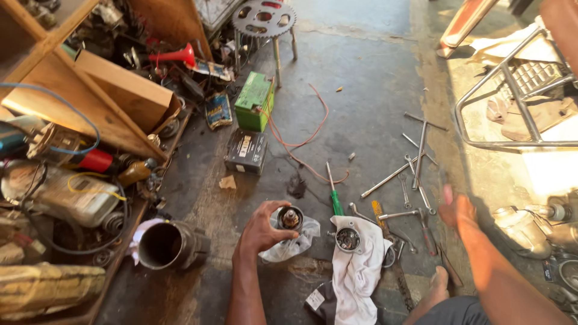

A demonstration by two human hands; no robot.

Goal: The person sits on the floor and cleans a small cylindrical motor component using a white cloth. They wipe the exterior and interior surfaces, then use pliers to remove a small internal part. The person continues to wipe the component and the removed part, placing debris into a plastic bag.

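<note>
My left hand (262,229) grips a small cylindrical motor part (289,218), fingers wrapped round its body, over a crumpled clear plastic bag (296,242) on the concrete floor (361,78). The part stands on end: long axis roughly vertical, open end with the brownish shaft core pointing up at me.

My right hand (456,207) is off to the right, lifted and blurred, fingers loose, holding nothing that I can see. It hangs near the spread of spanners and T-handle wrenches (415,162).

Between the hands: a round geared housing (348,239) lies face up on a white rag (358,271), just right of the motor part, so the left hand is nearer to it. A green-handled screwdriver (333,195) lies just beyond, its shaft pointing away from me.

Further left, a dark metal cylinder (168,244) lies on its side, mouth toward me.
</note>
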